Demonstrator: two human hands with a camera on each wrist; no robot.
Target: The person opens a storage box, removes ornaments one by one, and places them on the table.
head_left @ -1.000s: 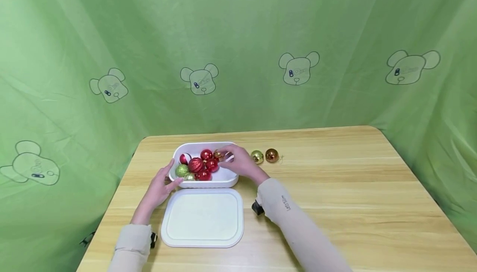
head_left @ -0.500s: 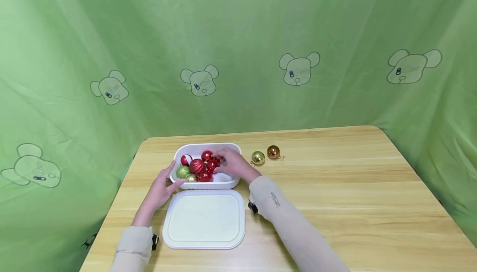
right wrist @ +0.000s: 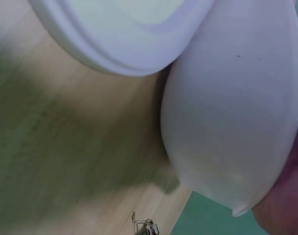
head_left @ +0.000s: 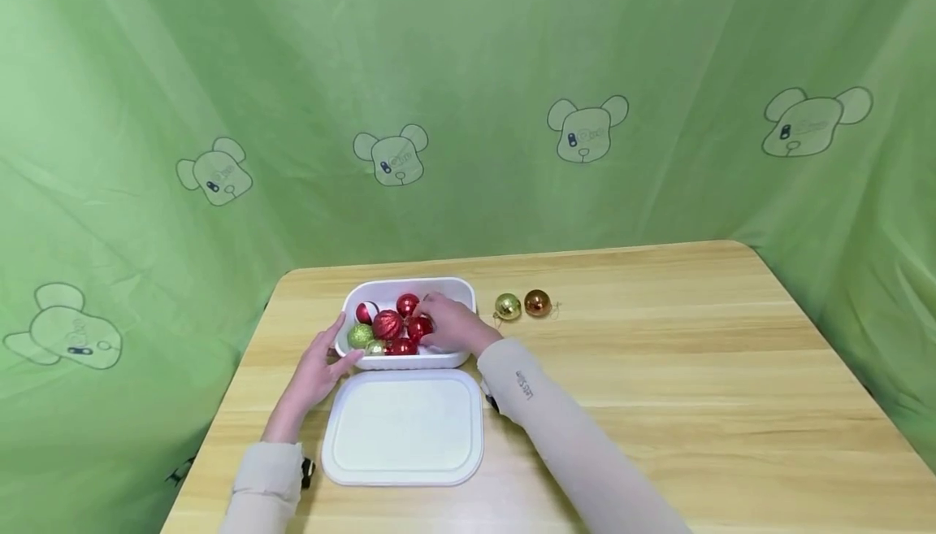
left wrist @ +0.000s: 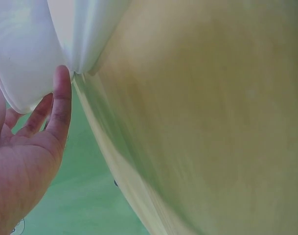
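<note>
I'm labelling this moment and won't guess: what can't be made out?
Head view: whatever the right hand may hold; the hand itself covers it.
Left wrist view: part of the left hand; the left edge cuts it off.
Right wrist view: the balls inside the white box; its wall hides them.

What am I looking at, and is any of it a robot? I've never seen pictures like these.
No robot: someone works bare-handed. The wide picture is filmed from the head, the two close-ups from the wrists. On the wooden table sits a white tub holding red and green baubles; a white lid lies flat in front. To the tub's right are a gold bauble and a brown bauble. The left hand rests against the tub's left end; the right hand reaches in among the baubles, but whether it grips one is hidden.
</note>
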